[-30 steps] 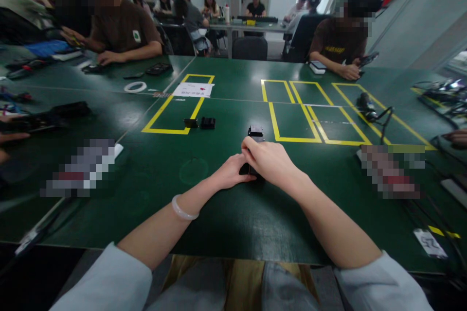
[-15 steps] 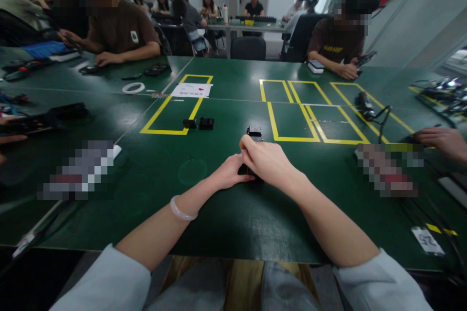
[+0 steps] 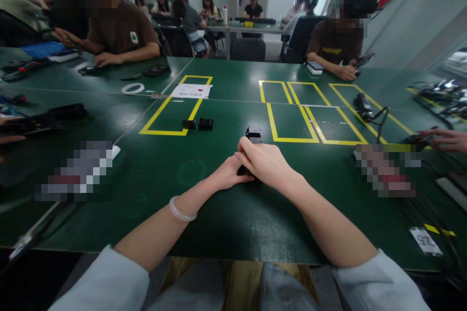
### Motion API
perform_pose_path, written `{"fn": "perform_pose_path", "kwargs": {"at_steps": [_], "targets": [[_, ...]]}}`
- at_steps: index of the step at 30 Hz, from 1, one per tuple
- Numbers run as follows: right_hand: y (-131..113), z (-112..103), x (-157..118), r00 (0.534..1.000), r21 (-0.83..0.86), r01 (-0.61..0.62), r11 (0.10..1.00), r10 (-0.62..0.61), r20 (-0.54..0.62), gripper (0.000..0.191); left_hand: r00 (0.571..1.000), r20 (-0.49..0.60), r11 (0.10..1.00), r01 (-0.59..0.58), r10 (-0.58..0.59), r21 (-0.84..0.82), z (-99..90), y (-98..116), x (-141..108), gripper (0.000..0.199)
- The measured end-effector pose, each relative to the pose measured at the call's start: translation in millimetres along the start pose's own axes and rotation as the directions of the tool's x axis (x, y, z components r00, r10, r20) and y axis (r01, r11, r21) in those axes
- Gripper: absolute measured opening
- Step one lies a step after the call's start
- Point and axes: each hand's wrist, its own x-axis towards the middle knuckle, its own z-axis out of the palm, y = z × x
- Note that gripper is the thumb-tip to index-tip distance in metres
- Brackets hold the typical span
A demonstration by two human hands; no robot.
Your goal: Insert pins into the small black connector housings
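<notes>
My left hand [image 3: 230, 171], with a pale bangle on its wrist, is closed around the near part of a small black device [image 3: 254, 132]. My right hand [image 3: 268, 159] is folded over the device from above, its fingers meeting the left hand's. Only the far end, dark with a shiny metallic face, sticks out beyond the hands; the rest is covered, so its exact kind is hidden. Farther left on the green table lie two small black parts, one a flat upright-looking piece [image 3: 188, 125], the other a blocky piece [image 3: 206, 124].
Yellow tape outlines [image 3: 296, 140] mark the green table [image 3: 233, 233]. A white paper [image 3: 191, 91] and a white ring [image 3: 133, 88] lie back left. Blurred-out devices with cables flank me. A black cabled object [image 3: 363, 106] lies right; co-workers' hands [image 3: 450, 140] work nearby.
My hands stay on the black device, with only a slight shift of the right hand. On the right, a co-worker's hand has moved a little.
</notes>
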Motion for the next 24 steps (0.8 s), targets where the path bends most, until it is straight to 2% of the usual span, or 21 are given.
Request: {"fn": "perform_pose_path", "kwargs": {"at_steps": [7,11,19,24], "targets": [[-0.3,0.8,0.1,1.000,0.017,-0.004,1.000,0.005,-0.025,0.022,1.000,0.010,1.000,-0.006,0.006,-0.004,-1.7,2.3,-0.1,0.052],[-0.7,0.4,0.6,1.000,-0.004,-0.010,1.000,0.010,-0.001,0.027,1.000,0.014,1.000,0.001,-0.001,-0.005,-2.0,3.1,-0.1,0.050],[-1.3,-4.1,-1.8,1.000,0.006,-0.003,1.000,0.003,0.000,0.021,0.999,0.026,1.000,0.027,-0.027,0.000,-3.5,6.6,0.4,0.048],[-1.7,-6.7,-1.3,1.000,-0.003,-0.007,1.000,0.007,0.020,0.026,1.000,0.002,1.000,0.026,-0.026,0.008,-2.2,5.6,-0.3,0.052]]}}
